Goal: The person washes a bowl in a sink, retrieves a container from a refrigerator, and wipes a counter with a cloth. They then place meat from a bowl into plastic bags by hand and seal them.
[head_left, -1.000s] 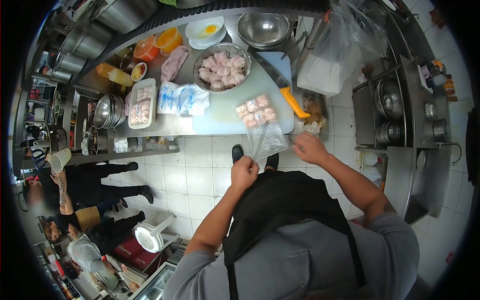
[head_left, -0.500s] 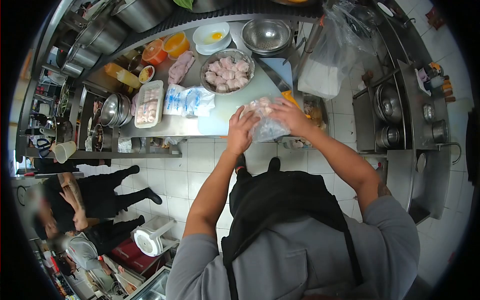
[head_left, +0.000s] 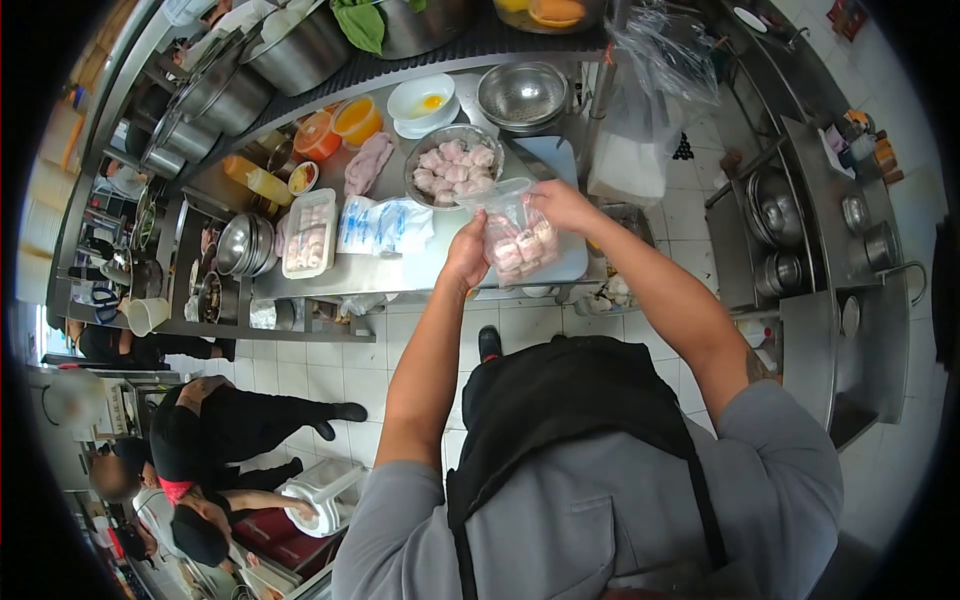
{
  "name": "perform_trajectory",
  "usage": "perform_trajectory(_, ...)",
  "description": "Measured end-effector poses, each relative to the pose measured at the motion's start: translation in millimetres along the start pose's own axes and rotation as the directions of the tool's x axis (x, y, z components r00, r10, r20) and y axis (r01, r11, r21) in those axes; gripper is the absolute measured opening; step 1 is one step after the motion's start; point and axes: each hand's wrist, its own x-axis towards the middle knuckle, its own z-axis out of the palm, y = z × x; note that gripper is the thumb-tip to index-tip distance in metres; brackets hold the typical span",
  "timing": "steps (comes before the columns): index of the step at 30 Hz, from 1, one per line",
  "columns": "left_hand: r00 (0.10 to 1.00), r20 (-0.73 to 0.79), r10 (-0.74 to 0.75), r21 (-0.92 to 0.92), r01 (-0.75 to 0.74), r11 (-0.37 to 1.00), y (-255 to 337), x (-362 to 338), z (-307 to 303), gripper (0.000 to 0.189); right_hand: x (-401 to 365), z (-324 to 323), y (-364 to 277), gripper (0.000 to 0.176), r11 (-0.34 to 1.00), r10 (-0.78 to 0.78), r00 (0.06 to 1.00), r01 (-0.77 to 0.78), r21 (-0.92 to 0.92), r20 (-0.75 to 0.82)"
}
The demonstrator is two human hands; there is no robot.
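A clear plastic bag (head_left: 520, 250) filled with rounded pale-pink raw meat pieces is held up over the cutting board (head_left: 573, 255). My left hand (head_left: 468, 252) grips its left side near the top. With closed fingers, my right hand (head_left: 558, 205) pinches the upper right of the bag. The bag's mouth faces away from me, and the pieces sit at its lower end. Just beyond it stands a metal bowl (head_left: 412, 178) of similar meat pieces. A knife (head_left: 535, 158) lies to the right of that bowl, its handle hidden by my right hand.
Left of the board are a folded printed plastic bag (head_left: 385, 225), a white container (head_left: 292, 262) of meat pieces and a pink cloth (head_left: 370, 163). A metal colander (head_left: 522, 95) stands at the back. An overhead shelf (head_left: 420, 65) carries pots. Co-workers (head_left: 250, 425) are at lower left.
The bag has gone from lying on the board to being held up, its meat pieces now toward me. My hands have shifted from its sides to its upper edge. A co-worker now reaches a white stool.
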Motion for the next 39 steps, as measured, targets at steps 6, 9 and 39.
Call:
perform_trajectory(6,0.969,0.005,0.246,0.574,-0.204,0.793,-16.0,11.2,-11.7,0.042,4.0,14.1,32.7,0.037,1.000,-0.029,0.989,0.028,-0.007,-0.145)
perform_trajectory(9,0.980,0.004,0.201,0.805,-0.122,0.581,-17.1,16.1,-18.7,0.032,-14.6,14.9,24.5,0.030,0.984,-0.095,0.979,0.119,0.129,-0.178)
perform_trajectory(39,0.922,-0.137,0.362,0.646,-0.194,0.738,-57.0,1.2,-26.9,0.019,-44.3,34.0,15.5,0.025,0.992,-0.123,0.950,0.106,-0.074,-0.286)
